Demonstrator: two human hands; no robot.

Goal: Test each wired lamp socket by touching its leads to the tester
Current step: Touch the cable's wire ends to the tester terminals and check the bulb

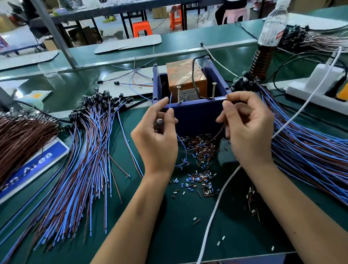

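The tester (190, 111) is a blue open box holding an orange block, with two upright screws, the left screw (179, 94) and the right screw (214, 91), on its front rim. My left hand (156, 136) grips a dark lamp socket (159, 125) in its palm and pinches that socket's blue lead (170, 101), whose tip points up just left of the left screw. My right hand (246, 126) pinches the brown lead (221, 129) near the box's right front corner, to the right of the right screw. Neither lead touches a screw.
A fan of blue and brown wired sockets (86, 155) lies on the left, another pile (313, 145) on the right. Cut insulation bits (200, 162) litter the green mat. A white cable (218, 209), a power strip (319, 89) and a water bottle (272, 27) are at the right.
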